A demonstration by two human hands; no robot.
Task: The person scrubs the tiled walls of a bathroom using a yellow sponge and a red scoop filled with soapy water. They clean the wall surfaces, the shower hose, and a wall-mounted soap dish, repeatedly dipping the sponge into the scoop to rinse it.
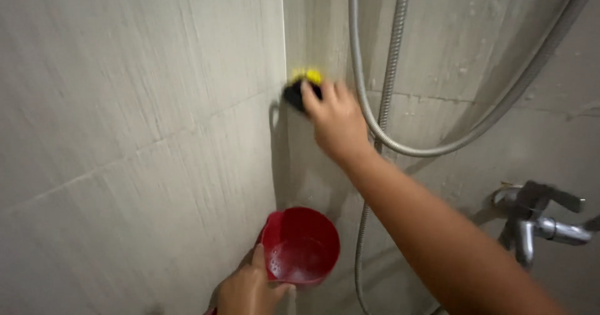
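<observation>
Left wall tile [125,134] is bare, grout lines visible, nothing on it left of your hands.

Your left hand [250,287] sits low, fingers closed around the near rim of the red bowl [301,245], thumb on the edge. Bowl is tilted toward you, a little foamy water in the bottom. It sits just below and well apart from your right hand, close to the wall corner.

Your right hand [334,121] is up at the corner [282,102] where the two walls meet, fingers curled shut over a scrub pad [301,89], yellow on top, dark underneath. Pad is pressed against the corner joint; most of it is hidden under your fingers.

To the right of that hand: shower hose [387,71] hangs in a loop touching or just behind your wrist, can't tell which. Further right and lower, the chrome tap [531,218] with its lever, well apart from both hands.

My read on doing this well:
- Keep the pad's dark face flat into the joint, short strokes along the grout line.
- Keep the bowl level so the suds don't spill.
- Mind the hose at your wrist, it could snag your forearm on a wide stroke.
</observation>
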